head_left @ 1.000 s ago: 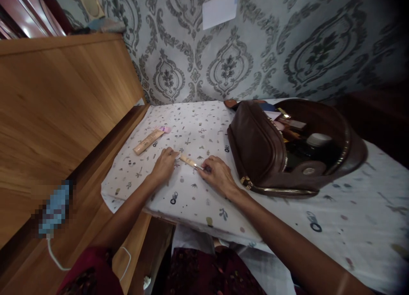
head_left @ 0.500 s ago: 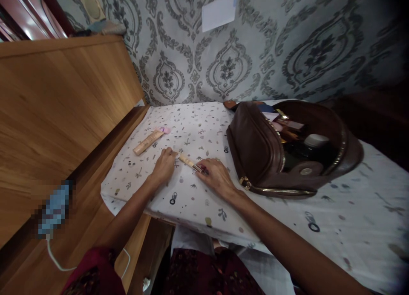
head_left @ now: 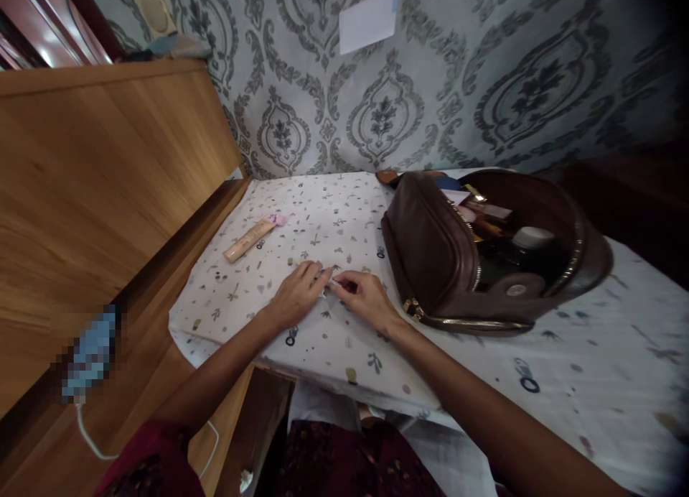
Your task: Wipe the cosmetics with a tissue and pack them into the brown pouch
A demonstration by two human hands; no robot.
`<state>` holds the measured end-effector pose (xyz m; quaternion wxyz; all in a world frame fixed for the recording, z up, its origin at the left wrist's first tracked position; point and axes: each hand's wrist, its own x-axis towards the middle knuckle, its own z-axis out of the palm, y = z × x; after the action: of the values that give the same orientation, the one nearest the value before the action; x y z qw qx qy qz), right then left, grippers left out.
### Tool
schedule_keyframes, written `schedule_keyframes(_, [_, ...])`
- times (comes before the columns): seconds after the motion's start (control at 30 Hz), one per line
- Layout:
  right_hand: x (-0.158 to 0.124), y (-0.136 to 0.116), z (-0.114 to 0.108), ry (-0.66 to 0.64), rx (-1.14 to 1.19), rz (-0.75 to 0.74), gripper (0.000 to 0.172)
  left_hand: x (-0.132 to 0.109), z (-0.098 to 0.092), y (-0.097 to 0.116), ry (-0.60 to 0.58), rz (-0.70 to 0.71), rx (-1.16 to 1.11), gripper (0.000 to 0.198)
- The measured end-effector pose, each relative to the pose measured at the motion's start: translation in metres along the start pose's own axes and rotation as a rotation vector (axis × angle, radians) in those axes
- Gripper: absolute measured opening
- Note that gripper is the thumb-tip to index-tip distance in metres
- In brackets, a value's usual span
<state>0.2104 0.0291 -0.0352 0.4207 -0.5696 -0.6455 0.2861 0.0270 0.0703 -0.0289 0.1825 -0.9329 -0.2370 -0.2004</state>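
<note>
Hands together on the patterned sheet point(head_left: 334, 224): left hand point(head_left: 299, 296) and right hand point(head_left: 364, 296), each grip pinching one small, mostly hidden stick point(head_left: 328, 287).

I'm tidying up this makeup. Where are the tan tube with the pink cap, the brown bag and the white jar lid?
tan tube point(head_left: 248, 240), head view, middle of its body.
brown bag point(head_left: 430, 249), head view, its near leather side.
white jar lid point(head_left: 532, 237), head view, its top.

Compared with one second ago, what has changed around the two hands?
The left hand slid right along the patterned sheet to meet the right hand, and it now covers most of the small beige stick, of which only a tip shows between the fingertips. Whether either hand grips it cannot be told. The beige tube and open brown bag stayed put.
</note>
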Motion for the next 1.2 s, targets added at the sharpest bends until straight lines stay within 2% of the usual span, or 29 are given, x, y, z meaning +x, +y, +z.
schedule_keyframes(0.13, [-0.001, 0.000, 0.000, -0.098, 0.178, 0.007, 0.025, 0.004, -0.004, -0.008, -0.100, 0.023, 0.073, 0.024])
schedule_keyframes(0.3, [-0.002, -0.003, -0.002, -0.160, 0.252, 0.013, 0.031, 0.006, -0.007, -0.024, -0.205, 0.006, 0.113, 0.018])
schedule_keyframes(0.53, [-0.002, -0.008, -0.008, -0.183, 0.323, 0.046, 0.031, 0.003, -0.014, -0.050, -0.366, -0.184, 0.118, 0.011])
schedule_keyframes(0.7, [0.000, -0.005, -0.010, -0.192, 0.398, 0.072, 0.035, -0.002, -0.012, -0.061, -0.334, -0.380, -0.019, 0.014])
schedule_keyframes(0.9, [0.002, 0.000, -0.010, -0.177, 0.396, 0.141, 0.033, 0.001, -0.003, -0.063, -0.129, -0.614, -0.520, 0.010])
schedule_keyframes(0.97, [0.004, 0.002, -0.009, -0.156, 0.409, 0.189, 0.035, 0.003, 0.001, -0.061, -0.038, -0.756, -0.791, 0.018])
schedule_keyframes(1.07, [0.005, 0.004, -0.009, -0.098, 0.467, 0.233, 0.040, 0.008, 0.006, -0.057, 0.137, -0.974, -1.346, 0.037])
schedule_keyframes(1.13, [0.005, 0.004, -0.009, -0.052, 0.509, 0.234, 0.041, 0.011, 0.006, -0.055, 0.244, -1.054, -1.654, 0.046])
schedule_keyframes(1.2, [0.005, 0.003, -0.010, -0.023, 0.548, 0.231, 0.041, 0.014, 0.003, -0.053, 0.294, -1.089, -1.837, 0.046])
